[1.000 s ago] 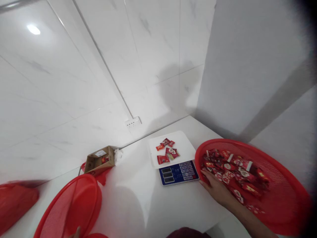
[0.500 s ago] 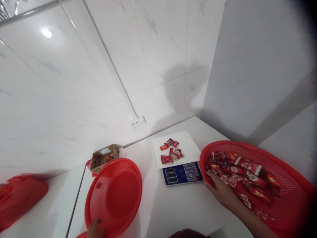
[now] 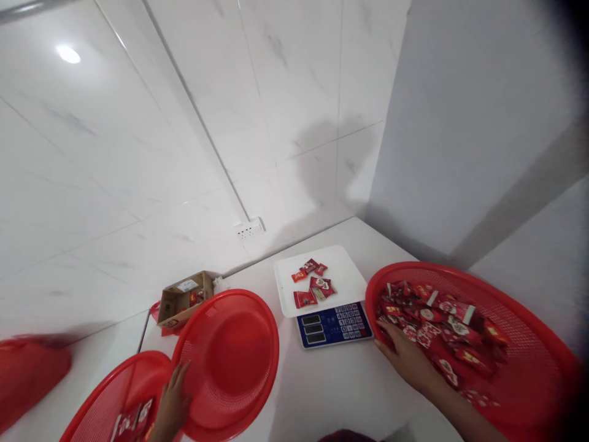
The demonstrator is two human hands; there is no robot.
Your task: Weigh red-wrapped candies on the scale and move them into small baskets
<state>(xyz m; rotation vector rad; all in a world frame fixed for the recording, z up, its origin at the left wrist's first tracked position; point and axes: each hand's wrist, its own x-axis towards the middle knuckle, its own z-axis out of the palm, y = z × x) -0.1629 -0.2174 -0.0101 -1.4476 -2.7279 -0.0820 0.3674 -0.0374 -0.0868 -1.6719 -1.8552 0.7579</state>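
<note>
My left hand (image 3: 173, 399) lies against the left rim of a red plastic basket (image 3: 230, 350), its fingers stretched out and nothing visible in them. That basket has no contents showing and overlaps a second red basket (image 3: 103, 390), where several wrapped sweets (image 3: 133, 420) lie. My right hand (image 3: 398, 353) is closed on the near-left rim of a large red basket (image 3: 543, 316), fingers over the edge and thumb outside. Red-wrapped sweets (image 3: 460, 328) are heaped in that basket. Several more sweets (image 3: 315, 283) rest on the white tray of a digital scale (image 3: 334, 326) between my hands.
An open cardboard box (image 3: 181, 301) with some red packets stands by the wall, behind the middle basket. A red plastic bag (image 3: 32, 380) lies at far left. The tiled wall has a power socket (image 3: 249, 228); a grey wall (image 3: 460, 123) closes the right side.
The middle basket has shifted right, uncovering the second basket with sweets at its left. My left hand has come further into view, fingers extended. My right hand stays on its basket rim.
</note>
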